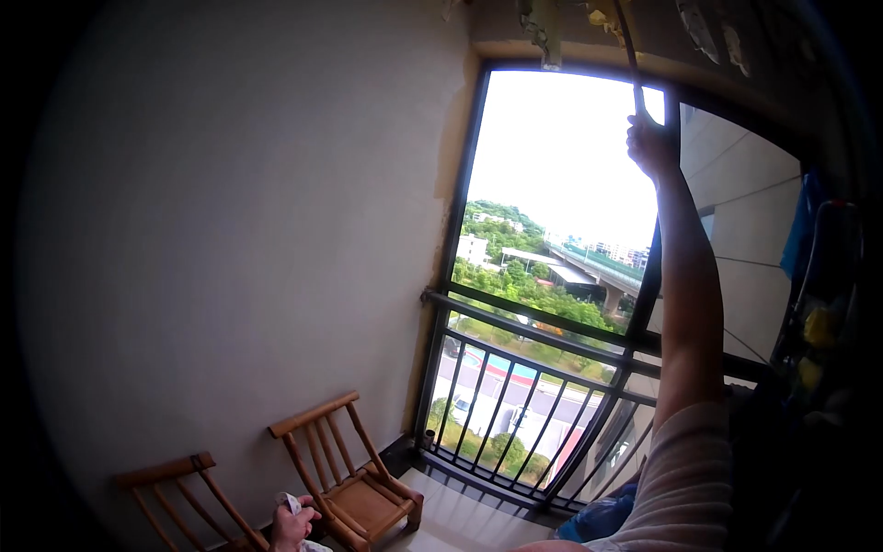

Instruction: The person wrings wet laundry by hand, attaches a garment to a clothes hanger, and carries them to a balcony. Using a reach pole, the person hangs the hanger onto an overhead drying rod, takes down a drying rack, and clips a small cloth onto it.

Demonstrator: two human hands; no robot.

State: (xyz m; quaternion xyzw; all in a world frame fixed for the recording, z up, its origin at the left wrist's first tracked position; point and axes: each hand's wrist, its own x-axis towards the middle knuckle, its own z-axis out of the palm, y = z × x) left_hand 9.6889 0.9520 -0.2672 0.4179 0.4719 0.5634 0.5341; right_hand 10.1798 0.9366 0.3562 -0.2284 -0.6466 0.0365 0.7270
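My right hand (651,147) is raised high in front of the window, its fingers wrapped round a long thin pole (629,46) that runs up toward the ceiling. Down at the lower left, my left hand (292,526) is closed on a small whitish item (289,502), too small to identify. That hand is beside a wooden chair (366,506) in the view. Pale, ragged-looking pieces (543,32) hang at the top, near the pole.
Another wooden chair (164,473) stands at the lower left by the plain wall (230,230). A dark railing (515,368) crosses the window. Blue fabric (802,225) hangs at the right, and a blue item (598,515) lies low near the railing.
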